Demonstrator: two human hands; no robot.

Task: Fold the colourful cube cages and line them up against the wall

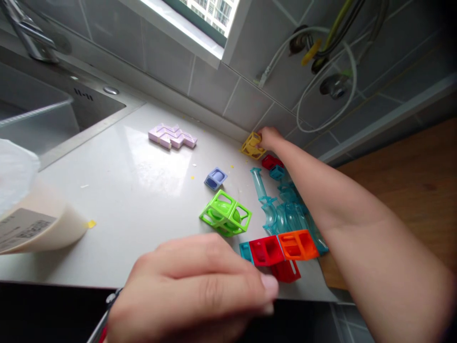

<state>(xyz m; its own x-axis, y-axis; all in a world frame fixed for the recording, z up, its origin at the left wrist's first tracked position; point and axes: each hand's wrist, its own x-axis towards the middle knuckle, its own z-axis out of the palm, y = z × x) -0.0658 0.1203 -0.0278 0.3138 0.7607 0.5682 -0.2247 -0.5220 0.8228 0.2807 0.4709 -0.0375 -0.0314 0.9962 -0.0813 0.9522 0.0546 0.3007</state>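
Right hand (270, 137) reaching to far worktop (117, 190) edge by wall, fingers closing on yellow cube (252, 145). Left hand (193, 290) hovering near front edge, fingers curling loosely, holding nothing visible. Green cubes (225, 213), red cube (266, 250), orange cube (298, 244), teal tubes (282, 209) lying between hands.

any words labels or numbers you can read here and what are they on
Nothing can be read for certain.
Label on the cream container at the left edge: printed lines and a code-like patch, too blurred to read.
Dark marks on the sink rim: too small to read.
The coloured blocks, such as the yellow block at the right hand, show no text.
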